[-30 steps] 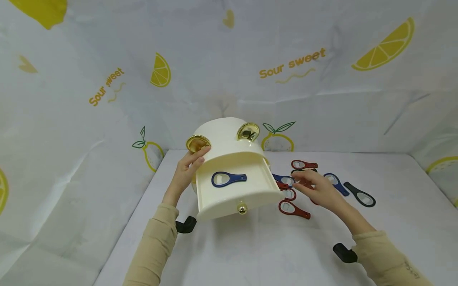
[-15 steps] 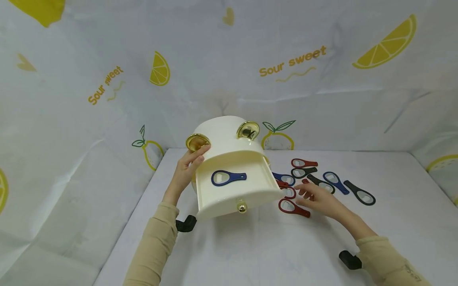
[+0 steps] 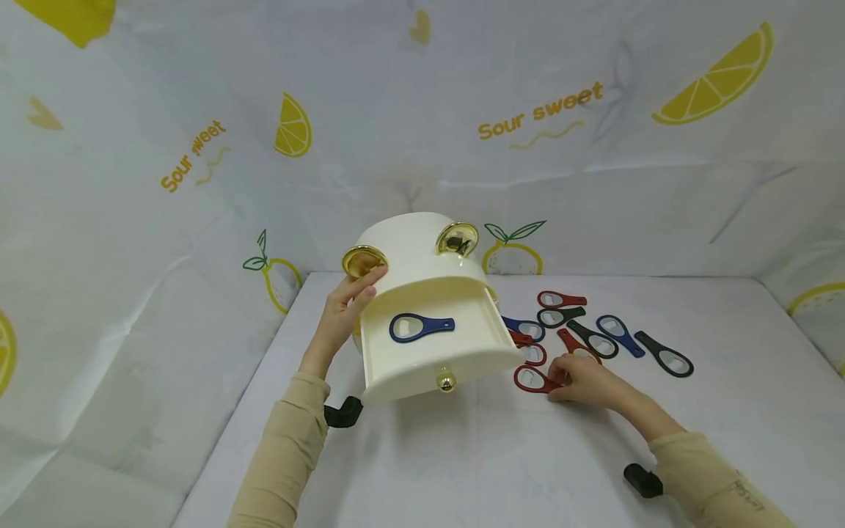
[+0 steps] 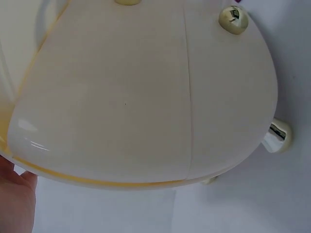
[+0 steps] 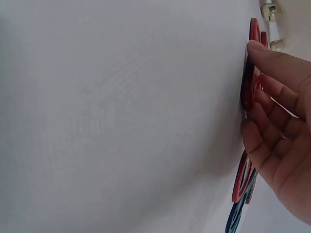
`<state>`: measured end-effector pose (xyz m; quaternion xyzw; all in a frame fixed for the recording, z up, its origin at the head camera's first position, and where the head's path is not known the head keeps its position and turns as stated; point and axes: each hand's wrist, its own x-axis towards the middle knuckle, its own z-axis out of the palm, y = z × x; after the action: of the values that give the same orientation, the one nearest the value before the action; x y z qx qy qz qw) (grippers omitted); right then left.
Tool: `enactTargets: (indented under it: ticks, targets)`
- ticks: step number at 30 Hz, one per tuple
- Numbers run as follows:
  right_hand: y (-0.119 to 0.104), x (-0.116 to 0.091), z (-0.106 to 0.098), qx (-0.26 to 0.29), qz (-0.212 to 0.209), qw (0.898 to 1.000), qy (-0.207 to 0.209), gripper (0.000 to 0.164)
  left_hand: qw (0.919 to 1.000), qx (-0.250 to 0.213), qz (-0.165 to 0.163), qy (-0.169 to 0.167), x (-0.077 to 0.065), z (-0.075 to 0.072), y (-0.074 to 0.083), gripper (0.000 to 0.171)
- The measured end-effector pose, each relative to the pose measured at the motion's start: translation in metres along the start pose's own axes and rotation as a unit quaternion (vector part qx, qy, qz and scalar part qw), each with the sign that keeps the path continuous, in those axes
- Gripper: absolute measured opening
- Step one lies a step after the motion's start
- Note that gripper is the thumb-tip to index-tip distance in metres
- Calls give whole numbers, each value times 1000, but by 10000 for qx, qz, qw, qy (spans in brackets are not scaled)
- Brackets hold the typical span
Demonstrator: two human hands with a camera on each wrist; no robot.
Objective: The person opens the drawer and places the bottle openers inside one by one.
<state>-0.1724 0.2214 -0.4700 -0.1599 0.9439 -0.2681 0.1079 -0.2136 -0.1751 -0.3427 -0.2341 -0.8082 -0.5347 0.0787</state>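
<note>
A white drawer box with gold round ears stands on the table, its drawer pulled out. Inside lies a blue bottle opener. My left hand rests against the box's left side, index finger below the gold ear and thumb by the drawer opening; in the left wrist view it touches the rim at lower left. To the right, my right hand pinches the handle of a red bottle opener at the tabletop. The right wrist view shows the thumb on the red handle, fingers on its other side.
Several more red, blue and black bottle openers lie right of the box, among them a blue one and a black one. Some overlap beside the drawer. A lemon-print cloth hangs behind the table.
My right hand has moved toward me from the upper openers down to the nearest red bottle opener and now pinches its handle. My left hand and the box have stayed put.
</note>
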Motion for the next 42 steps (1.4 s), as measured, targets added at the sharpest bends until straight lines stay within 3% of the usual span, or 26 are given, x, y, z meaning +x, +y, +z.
enactTargets:
  ticks: [4,11,27,33,42]
  targets:
    - [1,0,3,119,132,9998,-66,29,10000,34,-8,19,0,0,-1,36]
    - [4,3,2,67,206,9997,-108,24,9999,55,-69,69,1,0,0,36]
    - [4,-4,-12,-358,-144,9992,69,21,10000,7,-22,40,0,0,0,36]
    - [2,-13,-29,-216,-412,9983,349,21,9999,-41,-100,-68,-1,1,0,36]
    - [-15,-30,-69,-199,-840,9913,992,23,9999,-50,-97,-21,-1,0,0,36]
